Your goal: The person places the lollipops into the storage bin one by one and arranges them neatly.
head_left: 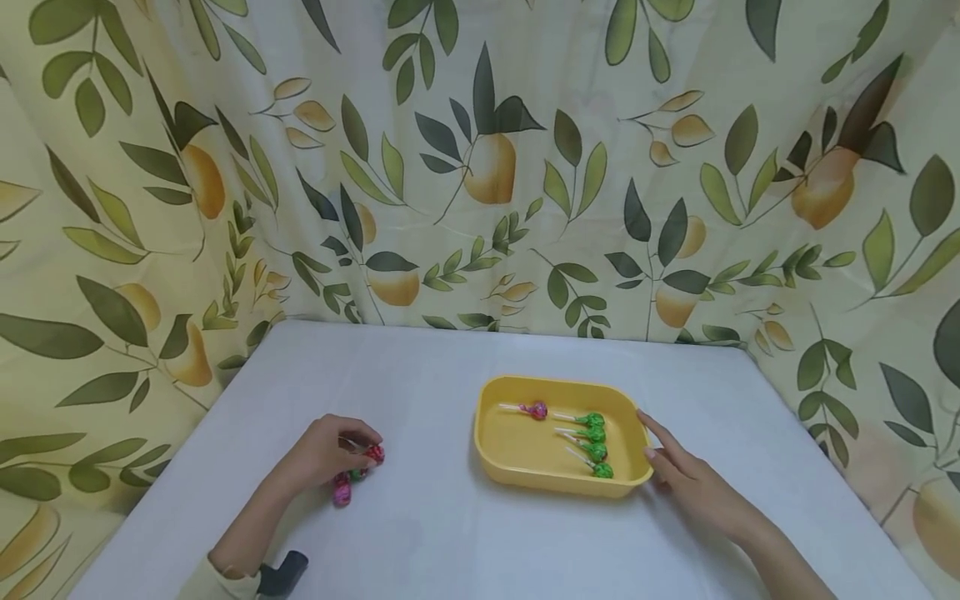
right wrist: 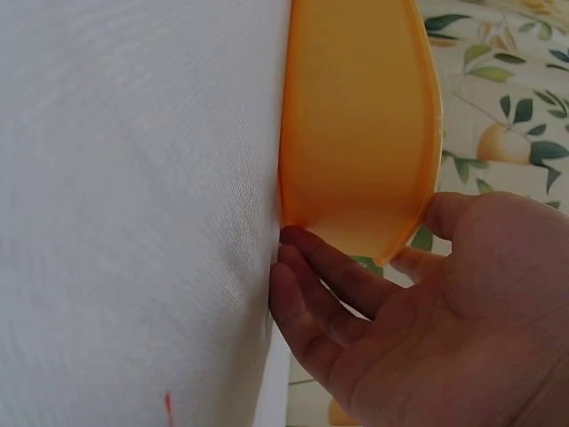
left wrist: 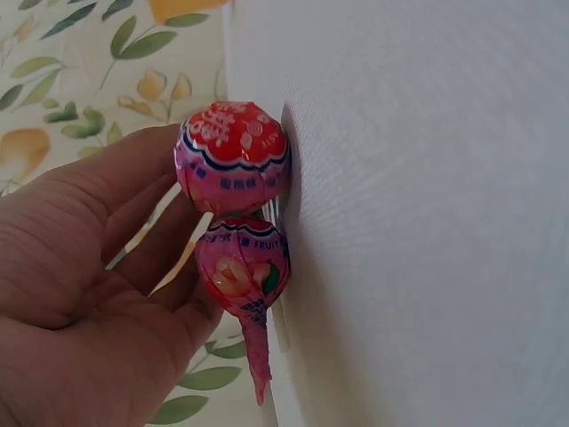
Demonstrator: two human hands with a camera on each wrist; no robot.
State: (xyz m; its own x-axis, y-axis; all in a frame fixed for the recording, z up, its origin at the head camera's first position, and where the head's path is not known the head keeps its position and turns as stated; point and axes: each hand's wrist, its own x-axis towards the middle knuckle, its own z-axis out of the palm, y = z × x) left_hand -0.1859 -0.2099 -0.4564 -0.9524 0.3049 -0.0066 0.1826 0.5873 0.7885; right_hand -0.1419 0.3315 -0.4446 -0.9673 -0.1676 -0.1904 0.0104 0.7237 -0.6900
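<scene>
The left hand [head_left: 324, 454] pinches a red lollipop [head_left: 377, 454] at the left of the bench [head_left: 420, 375], the tray [head_left: 517, 450] lying well to its right, long axis crosswise, right end touched by the right hand [head_left: 697, 487], fingers relaxed

Leaf-printed curtain [head_left: 450, 258] behind white table [head_left: 420, 375]

Cream curtain fabric [head_left: 480, 237] printed with green leaves [head_left: 637, 212] and golden fruit [head_left: 491, 171] hangs in soft folds behind and along both sides of a table [head_left: 390, 371] spread with white woven cloth [left wrist: 427, 178], muted light tingeing the left-hand stretch a warmer yellow.
</scene>
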